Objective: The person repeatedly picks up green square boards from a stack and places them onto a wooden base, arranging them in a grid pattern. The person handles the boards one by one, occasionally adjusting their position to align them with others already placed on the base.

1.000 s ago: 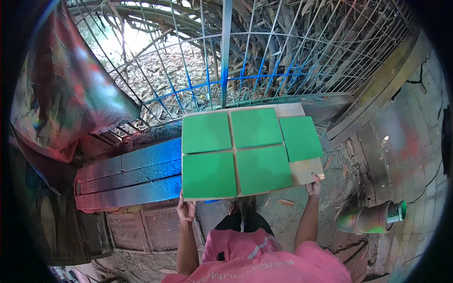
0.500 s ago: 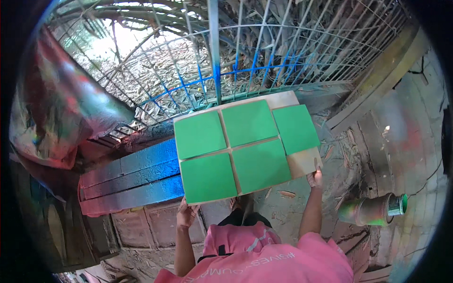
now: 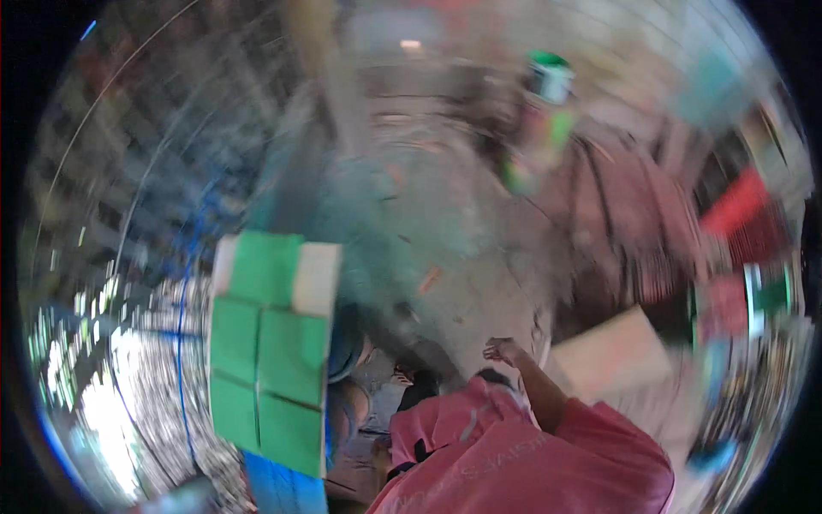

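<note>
A pale board carrying several green rectangular panels lies at the left, over a bench with blue paint. Nothing of my left hand can be made out; the board's near side and my body hide that area. My right hand is in the air in front of my pink shirt, well to the right of the board. Its fingers look loosely bent and a little apart, with nothing in them, though motion softens the outline.
Motion blurs much of the view. A wire fence runs along the left. Paint-stained cans stand at the far right-centre, and another green and white can is at the right edge. A pale rectangular block lies right of my hand.
My view has swung to the right, so the board now appears at the left. My right hand has let go of the board's edge. My left hand has dropped out of sight.
</note>
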`<state>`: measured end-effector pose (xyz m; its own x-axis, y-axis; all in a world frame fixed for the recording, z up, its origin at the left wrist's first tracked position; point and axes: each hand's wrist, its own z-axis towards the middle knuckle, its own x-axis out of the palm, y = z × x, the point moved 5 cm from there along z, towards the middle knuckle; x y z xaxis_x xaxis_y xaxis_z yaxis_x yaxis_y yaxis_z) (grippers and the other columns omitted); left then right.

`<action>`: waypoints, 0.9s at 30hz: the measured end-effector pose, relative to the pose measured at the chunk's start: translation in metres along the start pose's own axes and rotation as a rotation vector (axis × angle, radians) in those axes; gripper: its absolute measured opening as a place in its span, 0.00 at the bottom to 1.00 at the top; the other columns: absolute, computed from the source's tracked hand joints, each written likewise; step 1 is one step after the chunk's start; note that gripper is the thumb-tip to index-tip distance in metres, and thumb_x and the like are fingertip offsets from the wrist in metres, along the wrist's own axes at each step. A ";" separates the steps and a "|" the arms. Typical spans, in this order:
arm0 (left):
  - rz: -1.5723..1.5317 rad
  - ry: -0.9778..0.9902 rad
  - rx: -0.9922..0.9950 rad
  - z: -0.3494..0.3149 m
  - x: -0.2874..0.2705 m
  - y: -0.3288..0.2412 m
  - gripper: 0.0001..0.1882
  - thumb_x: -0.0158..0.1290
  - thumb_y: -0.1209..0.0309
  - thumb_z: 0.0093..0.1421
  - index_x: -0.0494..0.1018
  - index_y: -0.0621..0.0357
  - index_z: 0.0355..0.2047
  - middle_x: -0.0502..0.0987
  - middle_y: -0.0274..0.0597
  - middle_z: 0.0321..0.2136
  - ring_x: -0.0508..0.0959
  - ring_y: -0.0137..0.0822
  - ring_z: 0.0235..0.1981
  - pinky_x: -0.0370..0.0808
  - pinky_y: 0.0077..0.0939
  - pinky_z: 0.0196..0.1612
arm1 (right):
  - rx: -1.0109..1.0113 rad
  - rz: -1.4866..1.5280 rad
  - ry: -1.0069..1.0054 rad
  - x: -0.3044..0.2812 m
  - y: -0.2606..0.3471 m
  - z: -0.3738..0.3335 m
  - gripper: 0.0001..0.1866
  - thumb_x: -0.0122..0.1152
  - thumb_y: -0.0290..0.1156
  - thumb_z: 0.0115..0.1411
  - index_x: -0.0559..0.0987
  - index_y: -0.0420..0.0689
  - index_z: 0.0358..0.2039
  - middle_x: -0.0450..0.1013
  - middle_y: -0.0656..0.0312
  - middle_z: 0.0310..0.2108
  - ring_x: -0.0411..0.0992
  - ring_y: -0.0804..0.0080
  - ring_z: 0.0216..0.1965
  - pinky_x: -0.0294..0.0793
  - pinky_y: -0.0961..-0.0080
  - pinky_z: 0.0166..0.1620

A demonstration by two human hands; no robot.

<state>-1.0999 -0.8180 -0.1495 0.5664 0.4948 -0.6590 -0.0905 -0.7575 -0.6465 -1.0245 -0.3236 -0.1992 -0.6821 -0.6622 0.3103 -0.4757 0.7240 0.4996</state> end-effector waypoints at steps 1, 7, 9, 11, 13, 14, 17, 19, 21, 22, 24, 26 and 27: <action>0.085 0.071 0.147 0.023 -0.008 0.011 0.14 0.45 0.61 0.62 0.73 0.58 0.35 0.76 0.47 0.35 0.75 0.39 0.40 0.71 0.33 0.46 | 0.008 -0.173 -0.161 -0.020 -0.033 -0.016 0.11 0.54 0.33 0.60 0.75 0.40 0.40 0.76 0.56 0.30 0.75 0.65 0.27 0.77 0.70 0.31; -1.165 0.578 -0.355 0.101 0.014 0.081 0.17 0.45 0.59 0.58 0.69 0.58 0.18 0.72 0.44 0.19 0.72 0.36 0.22 0.69 0.29 0.26 | -0.134 0.181 -0.726 -0.130 -0.260 -0.124 0.24 0.63 0.47 0.54 0.77 0.37 0.16 0.69 0.60 0.13 0.66 0.73 0.13 0.64 0.74 0.15; -1.192 0.525 -0.591 0.131 0.077 0.047 0.16 0.45 0.62 0.57 0.67 0.58 0.16 0.70 0.41 0.16 0.69 0.33 0.18 0.66 0.27 0.22 | 0.042 0.246 -0.832 -0.186 -0.290 -0.185 0.25 0.64 0.49 0.53 0.76 0.37 0.16 0.67 0.61 0.12 0.64 0.75 0.11 0.62 0.75 0.14; -0.653 0.497 -0.298 0.140 0.152 -0.051 0.14 0.46 0.65 0.57 0.66 0.57 0.16 0.68 0.38 0.15 0.67 0.30 0.16 0.64 0.25 0.20 | 0.007 0.424 -0.869 -0.248 -0.315 -0.242 0.23 0.64 0.48 0.53 0.77 0.38 0.22 0.69 0.61 0.14 0.63 0.74 0.11 0.62 0.74 0.15; -0.308 0.567 -0.035 0.162 0.126 -0.110 0.13 0.46 0.68 0.57 0.65 0.56 0.16 0.67 0.36 0.14 0.65 0.27 0.15 0.61 0.23 0.18 | 0.041 0.643 -0.892 -0.160 -0.381 -0.234 0.23 0.63 0.49 0.54 0.77 0.37 0.27 0.70 0.61 0.15 0.64 0.72 0.11 0.65 0.72 0.15; -0.125 0.639 0.031 0.160 0.122 -0.123 0.12 0.49 0.67 0.56 0.65 0.54 0.17 0.67 0.33 0.15 0.65 0.25 0.15 0.60 0.21 0.18 | 0.059 0.646 -0.972 -0.114 -0.411 -0.245 0.23 0.60 0.48 0.56 0.76 0.37 0.35 0.72 0.57 0.19 0.71 0.69 0.16 0.71 0.69 0.20; -0.136 0.950 0.491 0.156 0.271 -0.252 0.05 0.49 0.71 0.60 0.69 0.60 0.31 0.72 0.35 0.23 0.74 0.28 0.29 0.72 0.25 0.34 | 0.004 0.972 -1.057 -0.128 -0.467 -0.270 0.24 0.55 0.48 0.57 0.75 0.36 0.41 0.72 0.56 0.21 0.72 0.67 0.19 0.74 0.69 0.23; 0.024 0.997 0.856 0.109 0.362 -0.372 0.08 0.51 0.71 0.59 0.69 0.59 0.37 0.74 0.38 0.27 0.75 0.31 0.31 0.72 0.26 0.37 | -0.018 1.085 -1.045 -0.148 -0.499 -0.280 0.21 0.55 0.45 0.57 0.74 0.38 0.40 0.73 0.55 0.24 0.73 0.64 0.23 0.76 0.65 0.27; 0.192 0.816 1.174 0.061 0.417 -0.475 0.13 0.52 0.73 0.54 0.69 0.56 0.41 0.71 0.45 0.35 0.74 0.44 0.39 0.71 0.35 0.44 | -0.111 1.209 -1.113 -0.138 -0.507 -0.296 0.17 0.55 0.41 0.56 0.74 0.39 0.38 0.74 0.54 0.25 0.74 0.62 0.23 0.75 0.66 0.26; 0.246 0.741 1.398 0.042 0.447 -0.509 0.16 0.52 0.74 0.52 0.69 0.55 0.43 0.70 0.47 0.39 0.72 0.48 0.42 0.70 0.38 0.46 | -0.118 1.207 -1.150 -0.120 -0.530 -0.293 0.16 0.55 0.40 0.56 0.75 0.40 0.37 0.74 0.55 0.25 0.74 0.62 0.23 0.75 0.67 0.27; 0.293 0.812 1.445 0.010 0.517 -0.555 0.20 0.52 0.75 0.50 0.69 0.53 0.46 0.66 0.47 0.46 0.68 0.49 0.48 0.67 0.41 0.49 | -0.104 1.304 -1.148 -0.089 -0.546 -0.292 0.14 0.54 0.39 0.56 0.75 0.42 0.37 0.74 0.57 0.26 0.74 0.63 0.25 0.73 0.68 0.28; 0.494 0.807 1.651 -0.011 0.585 -0.572 0.26 0.52 0.73 0.49 0.66 0.53 0.52 0.64 0.49 0.49 0.65 0.49 0.51 0.65 0.42 0.52 | -0.059 1.486 -1.040 -0.043 -0.545 -0.295 0.15 0.52 0.39 0.57 0.75 0.44 0.40 0.75 0.58 0.28 0.73 0.65 0.26 0.71 0.69 0.30; 0.542 0.808 1.765 -0.025 0.612 -0.581 0.28 0.53 0.73 0.49 0.66 0.53 0.53 0.64 0.50 0.50 0.64 0.49 0.52 0.63 0.43 0.53 | -0.049 1.562 -0.976 -0.026 -0.554 -0.291 0.15 0.52 0.40 0.58 0.75 0.45 0.41 0.76 0.59 0.30 0.73 0.67 0.27 0.70 0.70 0.32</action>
<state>-0.6799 -0.0854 -0.1678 0.3306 -0.2452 -0.9114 -0.6086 0.6826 -0.4045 -0.5816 -0.7635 -0.2489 -0.4816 0.8746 -0.0560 0.8340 0.4771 0.2773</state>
